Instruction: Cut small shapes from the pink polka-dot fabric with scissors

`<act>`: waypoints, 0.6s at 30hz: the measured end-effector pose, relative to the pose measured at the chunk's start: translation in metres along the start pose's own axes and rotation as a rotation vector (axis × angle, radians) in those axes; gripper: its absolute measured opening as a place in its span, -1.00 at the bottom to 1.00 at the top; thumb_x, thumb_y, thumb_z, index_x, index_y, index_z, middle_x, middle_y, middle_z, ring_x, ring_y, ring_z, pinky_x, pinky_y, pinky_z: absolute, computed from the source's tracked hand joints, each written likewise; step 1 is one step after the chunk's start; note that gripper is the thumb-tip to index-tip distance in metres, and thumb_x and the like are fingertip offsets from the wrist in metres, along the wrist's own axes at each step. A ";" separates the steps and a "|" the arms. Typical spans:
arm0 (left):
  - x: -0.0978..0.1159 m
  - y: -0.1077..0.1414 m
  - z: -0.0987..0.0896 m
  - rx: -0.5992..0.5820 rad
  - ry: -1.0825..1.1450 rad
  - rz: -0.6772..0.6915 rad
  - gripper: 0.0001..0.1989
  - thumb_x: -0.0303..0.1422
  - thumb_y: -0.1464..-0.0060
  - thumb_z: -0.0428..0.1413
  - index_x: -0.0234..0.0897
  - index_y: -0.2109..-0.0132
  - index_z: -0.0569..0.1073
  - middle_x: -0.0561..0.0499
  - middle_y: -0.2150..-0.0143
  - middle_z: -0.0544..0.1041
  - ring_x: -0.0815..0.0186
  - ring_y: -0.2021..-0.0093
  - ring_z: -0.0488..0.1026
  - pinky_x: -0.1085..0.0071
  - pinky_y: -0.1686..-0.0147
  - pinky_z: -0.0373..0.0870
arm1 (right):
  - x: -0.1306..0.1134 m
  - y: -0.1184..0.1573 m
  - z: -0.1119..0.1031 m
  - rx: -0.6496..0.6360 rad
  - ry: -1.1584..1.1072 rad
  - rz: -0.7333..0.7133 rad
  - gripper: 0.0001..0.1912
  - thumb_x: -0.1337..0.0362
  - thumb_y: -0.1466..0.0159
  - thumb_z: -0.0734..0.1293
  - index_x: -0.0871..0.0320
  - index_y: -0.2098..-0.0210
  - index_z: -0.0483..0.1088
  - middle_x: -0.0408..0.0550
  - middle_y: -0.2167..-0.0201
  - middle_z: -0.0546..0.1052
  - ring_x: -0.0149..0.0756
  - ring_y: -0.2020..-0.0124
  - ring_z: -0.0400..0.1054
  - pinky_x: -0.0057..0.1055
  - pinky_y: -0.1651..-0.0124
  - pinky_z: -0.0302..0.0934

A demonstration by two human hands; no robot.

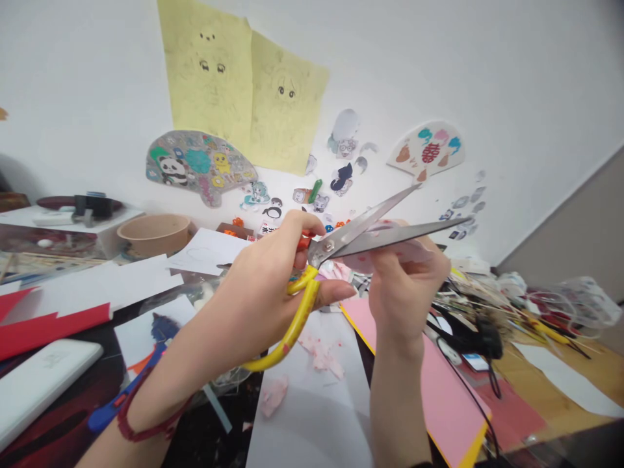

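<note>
My left hand [268,292] is wrapped around the handles of a pair of scissors [336,242]. One handle loop is yellow, and a bit of red shows under the fingers. The blades are spread and point right, tips toward the wall. Behind the lower blade, my right hand [407,286] pinches a thin pale pink piece [363,261] with reddish spots; its material is unclear, and fingers and blade partly cover it. Below both hands lies a white sheet [312,416] bearing crumpled pink scraps [323,356].
On the left are a blue utility knife [129,383], a white box-like device [49,390], red paper [58,328] and a tan bowl [155,235]. Pink sheets [448,390], a black cable and cluttered sticks lie right. Yellow drawings [209,78] and stickers cover the wall behind.
</note>
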State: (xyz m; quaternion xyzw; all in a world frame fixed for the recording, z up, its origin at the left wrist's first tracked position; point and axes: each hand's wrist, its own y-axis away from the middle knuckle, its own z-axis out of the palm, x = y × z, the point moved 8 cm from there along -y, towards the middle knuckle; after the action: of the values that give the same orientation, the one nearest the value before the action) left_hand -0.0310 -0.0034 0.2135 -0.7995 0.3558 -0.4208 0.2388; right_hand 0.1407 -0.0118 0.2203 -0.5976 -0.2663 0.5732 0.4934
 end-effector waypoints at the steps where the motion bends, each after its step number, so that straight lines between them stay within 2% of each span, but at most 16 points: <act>1: 0.000 0.000 0.000 -0.003 0.002 -0.003 -0.56 0.02 -0.21 0.14 -0.16 -0.03 0.27 0.15 0.41 0.39 0.36 0.48 0.30 0.45 0.49 0.22 | -0.001 0.000 0.001 -0.001 0.007 -0.003 -0.94 0.25 -0.20 0.49 0.00 0.30 0.58 -0.19 0.37 0.62 -0.27 0.32 0.53 -0.26 0.23 0.47; 7: 0.000 -0.003 0.003 0.000 0.025 -0.015 -0.59 0.00 -0.21 0.13 -0.17 -0.01 0.27 0.16 0.44 0.38 0.37 0.50 0.28 0.46 0.50 0.20 | -0.003 0.002 0.001 0.049 0.011 -0.021 -0.95 0.31 -0.22 0.47 0.00 0.35 0.58 -0.22 0.44 0.57 -0.34 0.38 0.46 -0.33 0.29 0.41; 13: 0.005 -0.004 0.004 0.033 0.032 -0.004 -0.68 -0.12 -0.23 0.11 -0.21 0.02 0.28 0.20 0.50 0.30 0.40 0.55 0.22 0.49 0.55 0.14 | -0.004 0.003 0.003 0.081 0.013 0.008 -0.96 0.31 -0.21 0.46 0.06 0.38 0.54 -0.20 0.48 0.51 -0.34 0.38 0.43 -0.34 0.30 0.40; 18: 0.005 -0.003 0.006 0.034 0.008 -0.015 -0.68 -0.11 -0.25 0.08 -0.22 0.02 0.26 0.18 0.48 0.33 0.38 0.54 0.28 0.48 0.52 0.17 | -0.003 0.006 0.003 0.128 -0.015 -0.001 -0.91 0.33 -0.21 0.44 0.07 0.43 0.52 -0.22 0.52 0.43 -0.37 0.43 0.38 -0.37 0.33 0.34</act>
State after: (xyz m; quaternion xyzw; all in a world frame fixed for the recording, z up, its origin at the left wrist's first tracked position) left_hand -0.0231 -0.0046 0.2151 -0.7964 0.3436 -0.4317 0.2476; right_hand 0.1357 -0.0156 0.2166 -0.5605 -0.2332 0.5931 0.5290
